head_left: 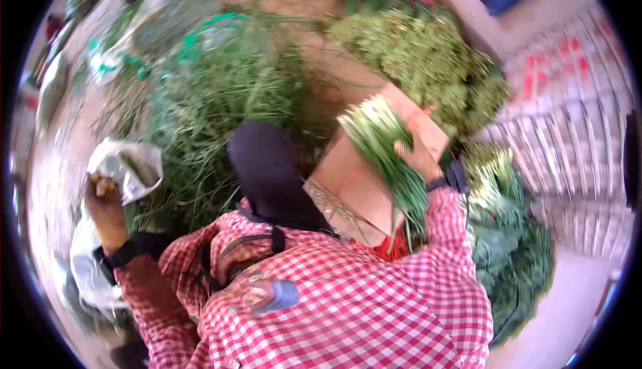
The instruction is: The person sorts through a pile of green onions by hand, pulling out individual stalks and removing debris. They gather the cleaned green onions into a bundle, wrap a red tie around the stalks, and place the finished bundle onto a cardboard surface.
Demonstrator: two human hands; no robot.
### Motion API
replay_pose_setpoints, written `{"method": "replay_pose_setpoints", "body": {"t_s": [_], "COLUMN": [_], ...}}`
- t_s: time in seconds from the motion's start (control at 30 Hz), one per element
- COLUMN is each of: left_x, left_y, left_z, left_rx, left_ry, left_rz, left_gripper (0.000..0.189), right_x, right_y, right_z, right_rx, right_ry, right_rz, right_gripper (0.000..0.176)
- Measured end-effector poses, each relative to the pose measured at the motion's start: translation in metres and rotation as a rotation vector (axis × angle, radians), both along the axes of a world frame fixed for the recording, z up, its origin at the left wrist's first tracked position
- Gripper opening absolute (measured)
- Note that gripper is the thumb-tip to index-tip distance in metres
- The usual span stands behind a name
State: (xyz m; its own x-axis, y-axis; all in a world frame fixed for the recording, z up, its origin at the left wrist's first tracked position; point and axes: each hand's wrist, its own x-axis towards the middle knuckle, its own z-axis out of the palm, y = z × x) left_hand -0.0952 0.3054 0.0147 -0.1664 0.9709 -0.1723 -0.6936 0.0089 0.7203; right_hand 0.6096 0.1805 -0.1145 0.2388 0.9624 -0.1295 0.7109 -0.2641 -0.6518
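My right hand (pixel 421 160) is closed around the side of a bunch of chives (pixel 382 143), thumb across the stalks. The pale stem ends point up and away, and the green leaves trail toward me. Beneath the bunch is a flat-topped cardboard box (pixel 348 185). Off to the left, my left hand (pixel 103 202) has its fingers curled at the edge of a white plastic bag (pixel 144 192). Whether it grips the bag or something small is too blurred to tell.
Loose grassy greens (pixel 221 91) are heaped ahead on the left. Bundled greens (pixel 414 51) are piled beyond the box, and more bunches (pixel 515 262) lie to the right. White slatted crates (pixel 568 118) stand at far right. Red ties (pixel 393 247) sit at the box's near side.
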Motion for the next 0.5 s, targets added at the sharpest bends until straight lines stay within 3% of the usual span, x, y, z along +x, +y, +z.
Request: {"method": "replay_pose_setpoints", "body": {"t_s": [0.03, 0.07, 0.1, 0.13, 0.2, 0.23, 0.27, 0.33, 0.4, 0.47, 0.5], "left_x": [-0.004, 0.003, 0.009, 0.013, 0.004, 0.000, -0.003, -0.062, -0.095, -0.131, -0.150], "left_y": [-0.007, -0.013, -0.020, -0.027, -0.039, -0.044, -0.056, -0.089, -0.138, -0.195, -0.226], "left_z": [0.003, -0.004, -0.006, -0.004, 0.023, 0.035, 0.056, 0.053, 0.052, 0.039, 0.026], "left_rx": [0.021, 0.109, 0.177, 0.217, 0.078, 0.028, 0.034, 0.114, 0.226, 0.184, 0.186], "left_ry": [0.100, 0.476, 0.969, 1.109, 0.446, 0.119, -0.039, -0.073, 0.039, 0.037, 0.051], "left_rz": [0.032, 0.066, 0.170, 0.274, 0.334, 0.428, 0.496, 0.612, 0.685, 0.879, 0.939], "left_gripper": [0.018, 0.014, 0.012, 0.013, 0.013, 0.019, 0.023, 0.029, 0.034, 0.033, 0.031], "right_x": [-0.026, -0.058, -0.063, -0.078, -0.093, -0.049, -0.042, -0.023, -0.043, -0.031, -0.052], "right_y": [0.002, 0.002, 0.000, 0.001, 0.013, 0.008, 0.011, 0.007, 0.009, 0.007, 0.000], "right_z": [0.020, 0.039, 0.021, 0.027, 0.039, -0.021, -0.017, -0.049, -0.052, -0.075, -0.025], "right_rx": [-0.085, -0.140, 0.037, 0.105, -0.312, -0.001, -0.020, 0.282, -0.054, -0.090, -0.099], "right_ry": [-0.256, -0.508, -0.637, -0.547, -0.477, -0.638, -0.241, -0.460, -0.990, -1.125, -0.850], "right_rz": [0.031, 0.080, 0.087, 0.034, -0.178, -0.169, -0.174, -0.093, -0.149, -0.083, 0.097], "right_gripper": [0.110, 0.115, 0.116, 0.110, 0.088, 0.081, 0.081, 0.085, 0.094, 0.099, 0.102]}}
